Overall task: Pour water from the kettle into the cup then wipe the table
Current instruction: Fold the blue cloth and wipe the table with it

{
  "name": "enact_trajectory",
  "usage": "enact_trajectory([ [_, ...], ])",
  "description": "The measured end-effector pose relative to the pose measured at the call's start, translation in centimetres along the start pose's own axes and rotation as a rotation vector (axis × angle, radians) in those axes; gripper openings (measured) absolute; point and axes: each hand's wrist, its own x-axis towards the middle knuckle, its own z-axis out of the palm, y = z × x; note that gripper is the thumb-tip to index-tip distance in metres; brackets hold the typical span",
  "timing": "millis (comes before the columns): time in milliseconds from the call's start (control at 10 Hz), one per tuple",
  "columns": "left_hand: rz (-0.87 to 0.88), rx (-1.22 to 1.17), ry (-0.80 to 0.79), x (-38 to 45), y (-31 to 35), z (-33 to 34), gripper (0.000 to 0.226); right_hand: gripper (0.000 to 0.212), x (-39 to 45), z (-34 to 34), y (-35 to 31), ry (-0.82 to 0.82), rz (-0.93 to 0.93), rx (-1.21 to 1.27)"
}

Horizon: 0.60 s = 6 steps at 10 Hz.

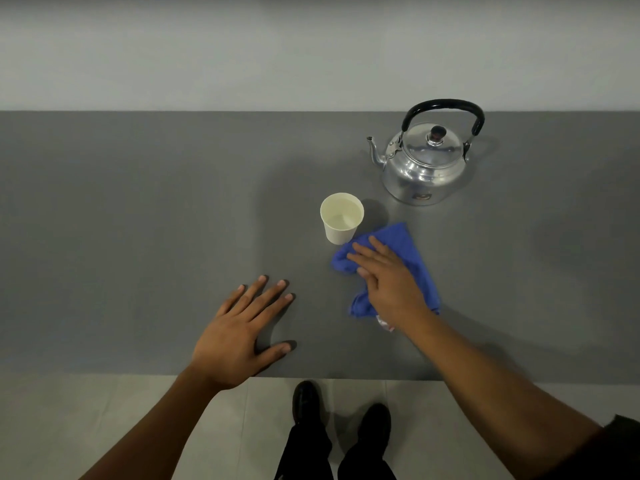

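1. Shoes (341, 407) stand on pale floor at the table's near edge.
2. The left hand (239, 336) lies flat on the grey table (138, 220), fingers spread apart, holding nothing.
3. The right hand (389, 278) presses flat on the blue cloth (412, 251), fingers extended and pointing far-left toward the cup; nothing is gripped.
4. The cloth is crumpled, its long axis running from near-right to far-left, its far corner touching or just beside the cup.
5. The cup (341, 218) stands upright, holding water.
6. The kettle (427, 157) stands upright beyond, right of centre, spout pointing left, handle raised, lid on.
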Motion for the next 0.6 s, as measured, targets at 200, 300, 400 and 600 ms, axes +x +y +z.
enact_trajectory([
  [200, -0.010, -0.004, -0.011, 0.1, 0.2, -0.1, 0.081, 0.038, -5.5, -3.1, 2.2, -0.111, -0.180, 0.006],
  [300, -0.016, -0.002, -0.014, 0.1, 0.2, -0.2, 0.080, 0.038, -3.9, -5.2, 4.0, -0.020, -0.054, -0.031],
  [400, -0.015, 0.000, -0.016, 0.0, 0.1, -0.2, 0.080, 0.037, -0.1, -5.7, 4.3, 0.075, 0.060, -0.063],
  [600, -0.010, -0.001, -0.007, 0.1, -0.1, 0.1, 0.081, 0.042, 4.5, -3.4, 2.8, 0.040, 0.057, -0.178],
])
